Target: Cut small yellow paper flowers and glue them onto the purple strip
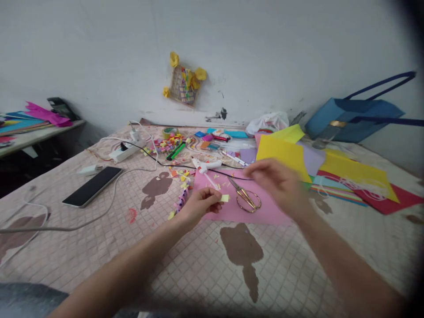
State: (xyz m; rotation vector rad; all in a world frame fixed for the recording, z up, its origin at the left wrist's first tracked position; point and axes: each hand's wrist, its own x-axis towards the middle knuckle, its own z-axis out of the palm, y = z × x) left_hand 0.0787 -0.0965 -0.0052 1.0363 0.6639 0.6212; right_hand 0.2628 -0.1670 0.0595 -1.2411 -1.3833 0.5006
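Observation:
Between the fingertips of my left hand (207, 201) is a small pale yellow piece of paper (225, 198), held over a pink sheet (271, 211). My right hand (274, 176) is raised above the sheet's right side, smeared by motion, so its fingers and anything in them are unclear. Gold-handled scissors (247, 199) lie on the pink sheet between my hands. Just beyond my left hand rests a white glue gun (206, 165) with a glue stick in it. Purple and yellow paper bits (181, 201) lie beside my left wrist.
To the left are a phone (92, 187), a power strip (127, 151) and loose cables. A green cutter (176, 151) and tape roll (170, 132) lie farther back. Yellow sheets (281, 154), a glass bottle (327, 134) and a blue bag (354, 119) occupy the right.

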